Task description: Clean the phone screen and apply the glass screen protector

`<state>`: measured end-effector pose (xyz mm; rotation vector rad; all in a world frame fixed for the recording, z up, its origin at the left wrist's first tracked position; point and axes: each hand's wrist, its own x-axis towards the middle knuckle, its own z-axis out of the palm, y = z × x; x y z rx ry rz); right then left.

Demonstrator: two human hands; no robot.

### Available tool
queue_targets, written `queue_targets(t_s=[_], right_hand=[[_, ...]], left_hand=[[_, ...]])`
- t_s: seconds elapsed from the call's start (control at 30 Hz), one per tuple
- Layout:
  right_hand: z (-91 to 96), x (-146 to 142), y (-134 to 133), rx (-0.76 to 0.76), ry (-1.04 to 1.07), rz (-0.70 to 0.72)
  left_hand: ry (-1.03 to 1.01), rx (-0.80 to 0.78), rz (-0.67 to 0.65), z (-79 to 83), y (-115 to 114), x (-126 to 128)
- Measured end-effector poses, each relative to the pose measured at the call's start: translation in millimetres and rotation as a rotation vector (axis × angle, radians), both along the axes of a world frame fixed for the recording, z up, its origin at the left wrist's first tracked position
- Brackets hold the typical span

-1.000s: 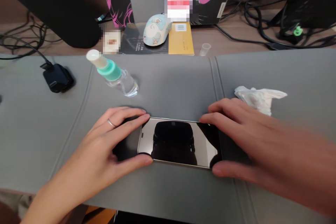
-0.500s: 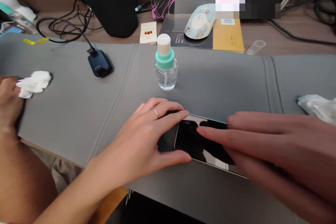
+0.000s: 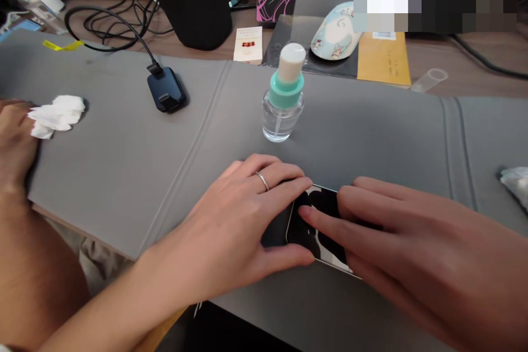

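A dark-screened phone [image 3: 319, 228] lies flat on the grey mat [image 3: 124, 159] near its front edge. My left hand [image 3: 231, 231], with a ring on one finger, grips the phone's left end between thumb and fingers. My right hand [image 3: 404, 253] lies flat over the screen, fingers stretched out and pressed on the glass, hiding most of the phone. A small clear spray bottle [image 3: 284, 99] with a teal collar and white cap stands upright just behind my left hand.
Another person's hand [image 3: 14, 132] rests at the far left beside a crumpled white tissue [image 3: 58, 114]. A second tissue [image 3: 515, 181] lies at the right edge. A black clip device [image 3: 167, 89] with cable, a mouse [image 3: 336, 30] and a small clear cap [image 3: 429, 79] sit further back.
My view swung left, bringing another person's hand and tissue into sight. My right hand moved from gripping the phone's right end to lying flat on the screen and slid left across it.
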<state>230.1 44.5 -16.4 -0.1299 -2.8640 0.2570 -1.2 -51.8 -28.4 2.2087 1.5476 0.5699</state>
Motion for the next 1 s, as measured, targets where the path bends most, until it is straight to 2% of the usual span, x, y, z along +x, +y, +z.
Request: queue_targets(t_s=[0.2, 0.43, 0.67, 0.87, 1.0], right_hand=[[2.5, 6, 1, -0.055, -0.035, -0.057], [4.6, 0, -2, 0.111, -0.048, 0.002], [4.6, 19, -6, 0.08, -0.036, -0.036], [2.6, 2, -9, 0.203, -0.069, 0.004], [3.7, 5, -8, 0.176, -0.071, 0.001]], left_hand=[[-0.004, -0.002, -0.002, 0.0, -1, 1], [0.009, 0.017, 0.01, 0.5, -2, 1], [0.022, 0.02, 0.006, -1.3, -4, 1], [0.026, 0.018, 0.003, -1.7, -5, 1], [0.028, 0.017, 0.005, -0.4, -3, 1]])
